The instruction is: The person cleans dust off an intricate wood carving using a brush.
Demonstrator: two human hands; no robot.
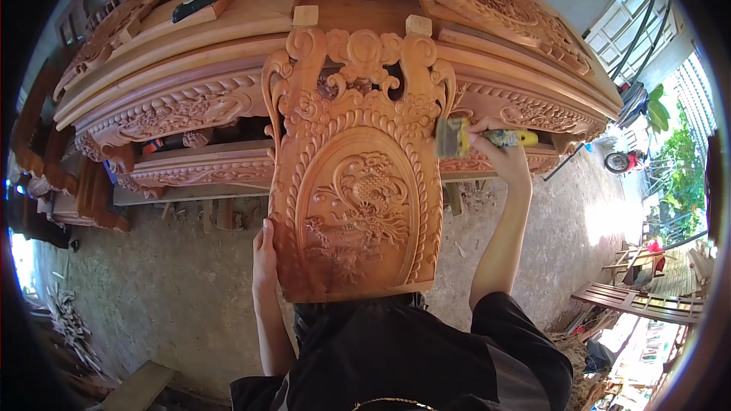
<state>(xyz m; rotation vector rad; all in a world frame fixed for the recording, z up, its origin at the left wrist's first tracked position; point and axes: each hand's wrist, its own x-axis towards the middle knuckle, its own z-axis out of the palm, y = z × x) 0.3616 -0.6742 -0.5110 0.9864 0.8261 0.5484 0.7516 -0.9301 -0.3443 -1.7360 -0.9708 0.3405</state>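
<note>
— Where is the carved panel [356, 190] right now?

— Dead centre of the view, standing upright against the person's dark-shirted lap, its scrolled top resting against the stack of carved furniture parts [175, 110] from nine o'clock round to two o'clock. The oval medallion with the dragon relief faces the camera.

— And the hands?

— The left hand [264, 257] lies flat along the panel's lower left edge, at about seven o'clock of the panel, fingers pressed together against the wood and steadying it. The right hand [499, 154] is up at two o'clock of the panel, closed around the yellow handle of a brush [457, 138] whose bristle end touches the panel's right border, just below the scroll.

— How far along does the work look?

— Hard to call from one view. The panel's colour is even and warm all over (no obvious line between treated and bare wood), so I cannot tell how much of the surface the brush has covered. It is at the upper right edge now; my judgement is that the lower right border and bottom are still to be reached.

— Anything else around?

— A concrete floor [175, 297] with wood scraps [68, 320] at eight o'clock, and a black tool [196, 5] lying on the stacked pieces at eleven o'clock.
</note>
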